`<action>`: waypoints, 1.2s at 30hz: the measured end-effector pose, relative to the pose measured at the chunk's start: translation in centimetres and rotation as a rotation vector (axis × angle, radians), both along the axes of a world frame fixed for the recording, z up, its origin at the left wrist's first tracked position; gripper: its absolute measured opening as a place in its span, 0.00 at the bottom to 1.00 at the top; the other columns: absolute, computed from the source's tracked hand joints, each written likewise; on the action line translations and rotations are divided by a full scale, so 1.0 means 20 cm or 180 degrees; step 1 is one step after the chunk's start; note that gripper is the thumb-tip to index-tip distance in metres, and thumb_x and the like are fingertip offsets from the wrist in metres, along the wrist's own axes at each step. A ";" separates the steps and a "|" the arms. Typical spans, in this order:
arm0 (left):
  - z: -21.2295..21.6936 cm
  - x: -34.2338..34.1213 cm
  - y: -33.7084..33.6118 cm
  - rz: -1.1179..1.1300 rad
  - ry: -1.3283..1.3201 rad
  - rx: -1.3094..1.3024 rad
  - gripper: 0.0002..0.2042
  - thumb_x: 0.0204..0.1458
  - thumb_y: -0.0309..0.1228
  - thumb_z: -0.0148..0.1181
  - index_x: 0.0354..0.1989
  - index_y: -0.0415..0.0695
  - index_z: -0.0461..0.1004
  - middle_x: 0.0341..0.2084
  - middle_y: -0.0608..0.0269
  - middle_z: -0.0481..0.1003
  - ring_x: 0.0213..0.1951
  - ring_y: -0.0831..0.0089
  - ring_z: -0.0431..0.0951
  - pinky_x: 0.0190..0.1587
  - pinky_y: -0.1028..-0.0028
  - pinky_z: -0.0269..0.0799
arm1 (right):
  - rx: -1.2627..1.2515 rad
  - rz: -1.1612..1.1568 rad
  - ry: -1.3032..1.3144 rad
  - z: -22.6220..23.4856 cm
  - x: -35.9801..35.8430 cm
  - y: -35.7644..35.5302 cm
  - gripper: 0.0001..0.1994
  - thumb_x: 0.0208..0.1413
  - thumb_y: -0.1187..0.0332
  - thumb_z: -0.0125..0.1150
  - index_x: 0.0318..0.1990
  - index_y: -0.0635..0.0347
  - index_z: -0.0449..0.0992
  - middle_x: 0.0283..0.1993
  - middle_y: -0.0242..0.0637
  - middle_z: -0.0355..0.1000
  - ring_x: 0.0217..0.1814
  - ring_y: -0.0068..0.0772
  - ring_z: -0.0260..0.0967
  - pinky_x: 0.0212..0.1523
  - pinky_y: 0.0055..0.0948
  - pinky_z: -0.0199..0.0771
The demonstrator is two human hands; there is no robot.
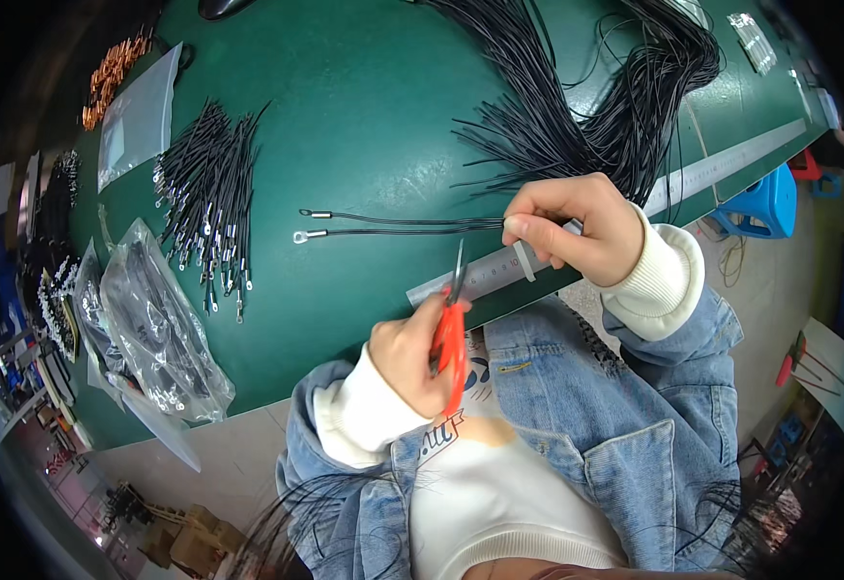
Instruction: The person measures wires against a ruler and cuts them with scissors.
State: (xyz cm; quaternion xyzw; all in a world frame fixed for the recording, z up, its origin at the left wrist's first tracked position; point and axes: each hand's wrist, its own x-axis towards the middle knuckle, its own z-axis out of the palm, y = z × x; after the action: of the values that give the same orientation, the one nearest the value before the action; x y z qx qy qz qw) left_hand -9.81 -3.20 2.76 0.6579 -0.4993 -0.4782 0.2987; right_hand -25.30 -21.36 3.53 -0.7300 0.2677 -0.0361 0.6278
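Note:
My left hand [405, 350] is closed around the handles of red-handled scissors [455, 353]. Their dark blades point away from me, the tips just short of two black wires. My right hand [586, 232] pinches these black wires [398, 222] between thumb and fingertips, above the ruler. The wires stretch leftward side by side, each with a silver ring terminal [301, 236] on its far-left end. Beneath the right hand, a steel ruler [480, 278] lies along the table's near edge, with a white strip [523, 261] across it. Wire ends inside my right hand are hidden.
A large bundle of long black wires [625, 116] lies at the back right. Left on the green table [345, 126] are a pile of short terminal wires [209, 174], clear bags [166, 329], a flat bag [137, 121] and copper-coloured pieces [113, 72]. A blue stool [768, 203] stands beyond the right edge.

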 end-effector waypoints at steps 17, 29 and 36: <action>-0.05 -0.12 -0.16 0.0124 -0.0195 -0.0193 0.13 0.46 0.24 0.54 0.40 0.32 0.66 0.19 0.51 0.73 0.20 0.58 0.76 0.25 0.70 0.70 | -0.0570 -0.0049 -0.0270 -0.03 -0.01 0.01 0.07 0.52 0.69 0.57 0.30 0.64 0.75 0.22 0.37 0.73 0.21 0.28 0.71 0.24 0.22 0.70; -0.06 -0.14 -0.15 0.0275 -0.0224 -0.0269 0.10 0.48 0.23 0.52 0.39 0.34 0.66 0.17 0.50 0.71 0.18 0.56 0.74 0.23 0.68 0.69 | -0.0731 -0.0093 -0.0285 -0.03 0.02 0.03 0.04 0.50 0.74 0.57 0.30 0.67 0.75 0.23 0.36 0.72 0.21 0.20 0.67 0.25 0.19 0.67; -0.13 -0.14 -0.11 0.0423 -0.0439 -0.0478 0.08 0.52 0.23 0.48 0.39 0.35 0.68 0.13 0.54 0.70 0.16 0.59 0.74 0.22 0.68 0.68 | -0.0708 0.0153 -0.0015 -0.03 0.06 0.02 0.05 0.52 0.74 0.56 0.32 0.67 0.76 0.22 0.35 0.72 0.21 0.19 0.67 0.25 0.19 0.67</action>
State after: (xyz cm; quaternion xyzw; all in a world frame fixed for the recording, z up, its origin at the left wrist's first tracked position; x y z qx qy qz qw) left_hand -12.66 -5.49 0.23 0.6966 -0.5083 -0.3723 0.3431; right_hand -24.06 -21.04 2.90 -0.8012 0.2430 -0.0522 0.5443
